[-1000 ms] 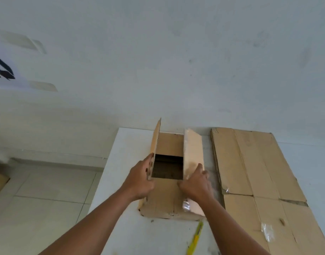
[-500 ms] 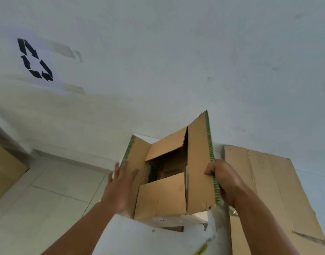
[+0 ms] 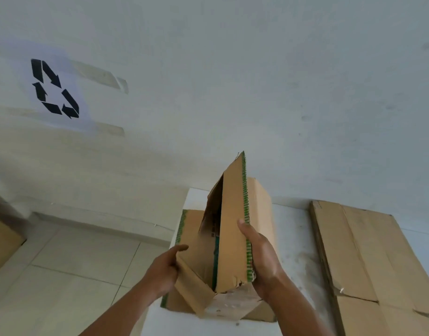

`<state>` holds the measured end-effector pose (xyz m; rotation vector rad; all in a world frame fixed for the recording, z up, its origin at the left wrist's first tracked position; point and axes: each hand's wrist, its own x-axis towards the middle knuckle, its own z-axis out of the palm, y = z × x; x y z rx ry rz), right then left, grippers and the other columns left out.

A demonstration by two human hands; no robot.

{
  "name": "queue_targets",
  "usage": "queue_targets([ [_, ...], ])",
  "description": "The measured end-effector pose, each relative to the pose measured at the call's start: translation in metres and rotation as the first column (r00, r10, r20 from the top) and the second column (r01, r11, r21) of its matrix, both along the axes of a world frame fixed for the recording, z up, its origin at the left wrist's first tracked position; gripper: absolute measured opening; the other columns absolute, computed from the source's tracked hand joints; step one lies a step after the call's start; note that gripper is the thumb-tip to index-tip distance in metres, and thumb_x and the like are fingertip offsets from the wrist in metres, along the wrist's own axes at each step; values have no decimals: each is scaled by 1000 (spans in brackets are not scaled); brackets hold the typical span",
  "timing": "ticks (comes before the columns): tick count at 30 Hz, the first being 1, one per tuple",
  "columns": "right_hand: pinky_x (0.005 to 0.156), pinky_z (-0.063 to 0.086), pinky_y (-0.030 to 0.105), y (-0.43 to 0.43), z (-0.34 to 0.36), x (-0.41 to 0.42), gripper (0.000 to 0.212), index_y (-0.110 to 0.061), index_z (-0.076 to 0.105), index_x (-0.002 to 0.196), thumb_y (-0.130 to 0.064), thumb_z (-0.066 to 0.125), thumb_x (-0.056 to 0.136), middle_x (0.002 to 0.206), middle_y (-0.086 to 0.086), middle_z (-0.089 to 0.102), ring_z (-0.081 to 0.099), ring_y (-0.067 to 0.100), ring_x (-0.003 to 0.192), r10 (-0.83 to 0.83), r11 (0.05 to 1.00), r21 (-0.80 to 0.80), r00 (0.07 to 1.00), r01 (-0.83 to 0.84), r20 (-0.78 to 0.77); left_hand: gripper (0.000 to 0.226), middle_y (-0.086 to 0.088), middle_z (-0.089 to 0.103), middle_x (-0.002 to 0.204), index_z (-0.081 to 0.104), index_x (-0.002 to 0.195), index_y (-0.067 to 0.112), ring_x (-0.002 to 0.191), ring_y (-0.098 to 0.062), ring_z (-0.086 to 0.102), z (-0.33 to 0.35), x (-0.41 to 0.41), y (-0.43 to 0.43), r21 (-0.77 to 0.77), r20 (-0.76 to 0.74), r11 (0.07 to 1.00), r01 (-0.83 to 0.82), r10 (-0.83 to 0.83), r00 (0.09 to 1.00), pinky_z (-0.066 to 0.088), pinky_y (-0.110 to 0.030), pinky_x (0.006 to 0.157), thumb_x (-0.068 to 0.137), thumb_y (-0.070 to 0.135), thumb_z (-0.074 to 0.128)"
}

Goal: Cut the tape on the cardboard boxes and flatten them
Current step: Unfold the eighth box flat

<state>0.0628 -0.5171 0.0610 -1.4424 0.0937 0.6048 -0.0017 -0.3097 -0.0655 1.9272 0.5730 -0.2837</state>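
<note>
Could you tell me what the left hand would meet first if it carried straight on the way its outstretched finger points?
The cardboard box: the left hand points right, at its left flap, which lies just beside the fingertip. Depth is slightly unclear.

Your box [image 3: 232, 226] is lower centre, over the table [image 3: 293, 238], left hand [image 3: 163, 270] at its left, right hand [image 3: 262, 258] at its right; cardboard [image 3: 366, 251] lies lower right.

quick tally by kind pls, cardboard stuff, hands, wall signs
cardboard box, half collapsed, held up: 1
flattened cardboard pile on the table: 1
cardboard piece at the left edge: 1
hands, left hand and right hand, both gripping the box: 2
recycling sign: 1
total: 6
</note>
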Motion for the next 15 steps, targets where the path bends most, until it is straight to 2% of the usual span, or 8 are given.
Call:
queue_targets([
  [2,96,52,54,18,-4,-5,53,-33,65,115,-64,62,73,105,3,72,66,28,104,-35,999,-27,999,35,10,61,-2,55,131,67,120,26,113,-17,55,-2,-5,22,-105,-69,994,10,-17,997,51,-15,81,94,-17,33],
  [3,98,50,55,24,-6,-7,57,-34,64,118,-68,63,71,111,3,71,64,27,109,-59,997,-39,998,59,15,60,-4,59,127,70,118,21,105,-17,60,-1,-5,30,-153,-103,988,9,-25,994,55,-18,78,94,-19,32],
  [6,107,42,57,35,-10,-11,74,-38,61,124,-79,67,63,129,2,64,56,27,124,-118,991,-58,992,120,36,46,-13,75,98,69,123,12,81,-25,72,8,4,49,-303,-185,953,-4,-54,981,59,-42,88,101,-9,34],
  [7,108,40,59,37,-11,-11,80,-40,60,125,-84,67,59,132,2,62,53,28,127,-125,989,-68,991,128,39,39,-15,76,94,66,126,14,83,-28,73,13,10,51,-331,-195,944,15,-84,977,58,-46,91,104,0,37],
  [9,109,38,60,38,-12,-11,89,-40,59,128,-89,65,54,135,1,60,51,29,130,-117,989,-88,992,120,36,32,-18,76,102,58,132,23,95,-34,72,26,27,52,-413,-177,908,78,-164,970,52,-51,100,108,22,37],
  [11,109,38,60,40,-10,-12,92,-38,59,131,-90,64,56,135,1,61,51,29,130,-107,989,-98,993,111,38,32,-17,74,110,54,132,31,100,-36,72,43,48,45,-493,-119,862,115,-198,973,50,-48,101,109,36,34],
  [13,106,43,59,41,-8,-12,88,-34,60,130,-87,63,59,129,3,65,58,29,123,-89,992,-83,995,92,41,29,-8,72,118,55,125,38,105,-31,71,58,71,32,-534,-34,840,100,-140,990,53,-45,96,107,48,35],
  [15,102,48,56,39,-3,-12,79,-31,62,127,-79,64,64,120,4,70,63,27,114,-61,996,-66,997,64,41,28,3,66,119,58,114,37,109,-22,65,72,92,23,-553,27,833,31,-19,999,50,-46,100,104,54,38],
])
